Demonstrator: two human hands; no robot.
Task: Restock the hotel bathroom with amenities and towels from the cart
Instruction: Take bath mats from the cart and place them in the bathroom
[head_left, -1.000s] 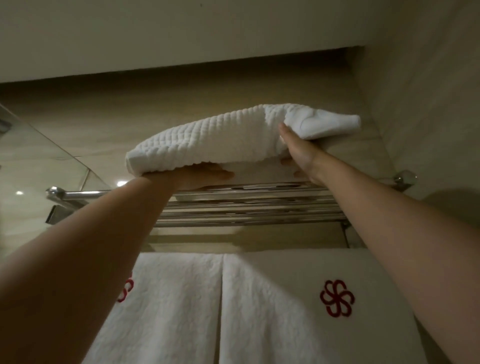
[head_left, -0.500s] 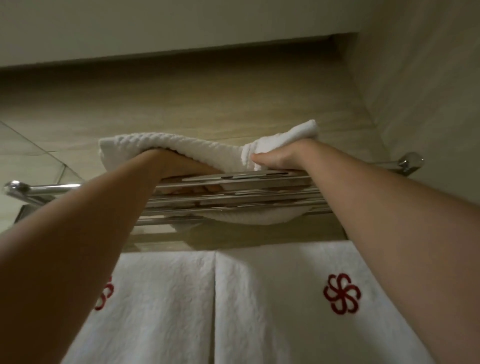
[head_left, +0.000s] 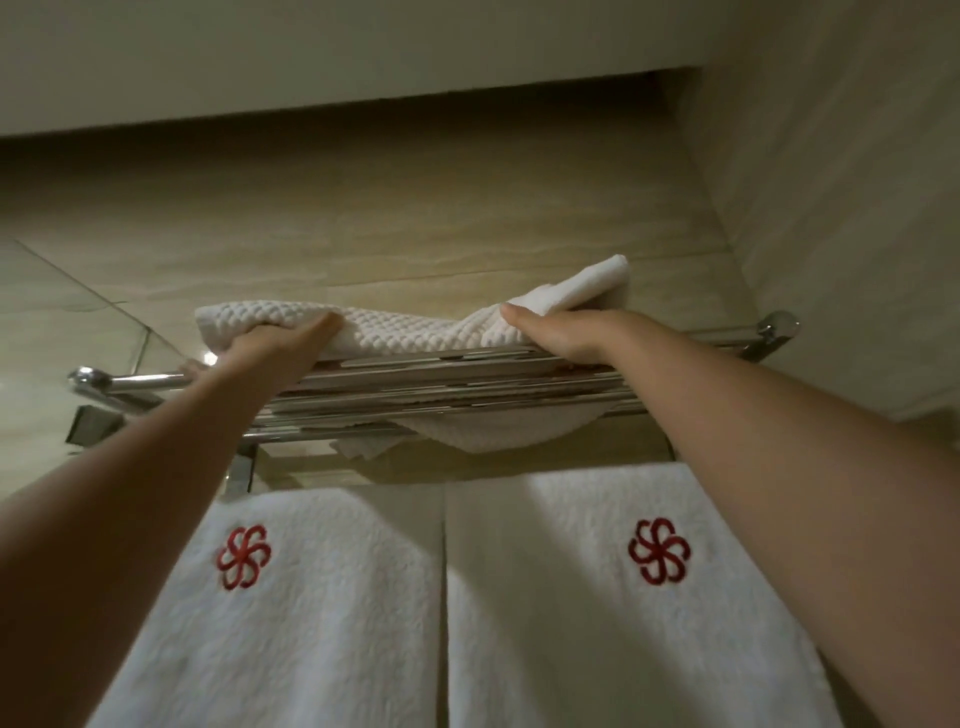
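Item: one folded towel (head_left: 415, 335), white and waffle-textured, is laid lengthwise on top of the chrome rack (head_left: 467, 376), which is fixed high on the tiled wall (head_left: 363, 234). The task's thing is thus located on the shelf, and the cart is not in view. Some cloth is seen sagging between the bars, and a smooth corner is raised at the right end, so the fold is judged not yet squared. The left hand (head_left: 280, 343) is set at the towel's left end, its thumb laid along the front edge. The other fingers are hidden behind the cloth, and whether they are curled round it cannot be told. The right hand (head_left: 553, 332) is set just beside the raised corner with its thumb touching the fold. Its remaining fingers are likewise concealed by towel and bars, so its grip cannot be told either. The hands are placed well apart, one toward each end, presumably so that the bundle is supported evenly and prevented from unfolding while it is settled. Below the rack, two hanging towels (head_left: 322, 639) are draped side by side, edges nearly touching. Each is marked with a red emblem (head_left: 244, 557) turned outward, evidently for display. A glass panel (head_left: 57, 332) is noted at the left. The step in hand is judged to be the seating of the towel.
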